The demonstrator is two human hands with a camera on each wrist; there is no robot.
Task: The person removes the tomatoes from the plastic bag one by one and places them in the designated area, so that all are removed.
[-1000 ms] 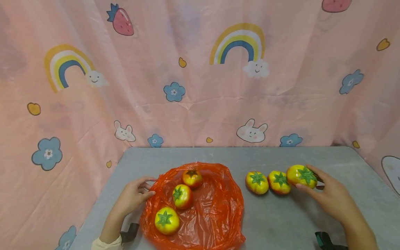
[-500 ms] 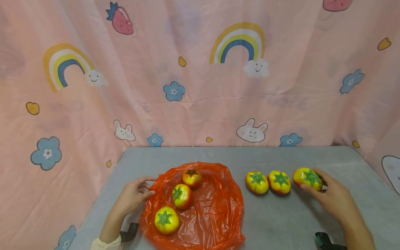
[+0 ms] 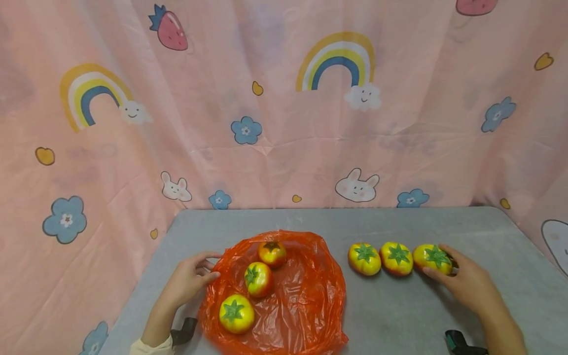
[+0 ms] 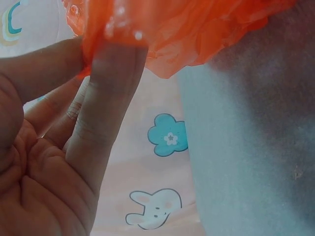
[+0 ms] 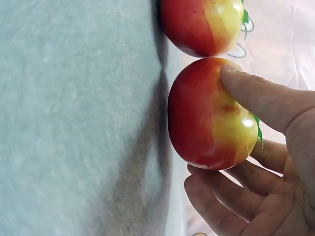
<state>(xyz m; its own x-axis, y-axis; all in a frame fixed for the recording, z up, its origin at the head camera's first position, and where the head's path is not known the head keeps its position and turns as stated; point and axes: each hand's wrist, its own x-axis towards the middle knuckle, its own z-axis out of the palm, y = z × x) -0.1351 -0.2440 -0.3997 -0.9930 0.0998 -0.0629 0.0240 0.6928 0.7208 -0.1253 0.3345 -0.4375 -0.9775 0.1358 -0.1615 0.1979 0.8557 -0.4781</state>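
Pink cloth [image 3: 284,113] hangs behind and beside your grey table [image 3: 399,315], printed with rainbows [image 3: 335,45], rabbits [image 3: 357,188] and blue flowers [image 3: 246,130].

Your right hand [image 3: 466,276] holds the far-right fruit [image 3: 430,257], a red-and-yellow one with a green star-shaped leaf cap, between thumb and fingers. From the right wrist you can see its red underside down at the tabletop, and your thumb pressed on the side by its neighbour. Your left hand [image 3: 188,276] pinches the rim of the red plastic bag [image 3: 306,305]; the left wrist view shows the thin film caught between your thumb and index finger.

Just left of the fruit you hold sits the middle fruit [image 3: 397,259], touching it or very nearly, and beyond that the end fruit [image 3: 364,259], so the three make a row to the right of the bag. Inside the bag, whose mouth is spread wide, you have three more on its left half: the front fruit [image 3: 237,313], the central fruit [image 3: 258,279] and the back fruit [image 3: 272,254], the last two close together.

Under each of your wrists shows a dark device [image 3: 184,331], and a cream sleeve [image 3: 153,346] covers your left forearm.
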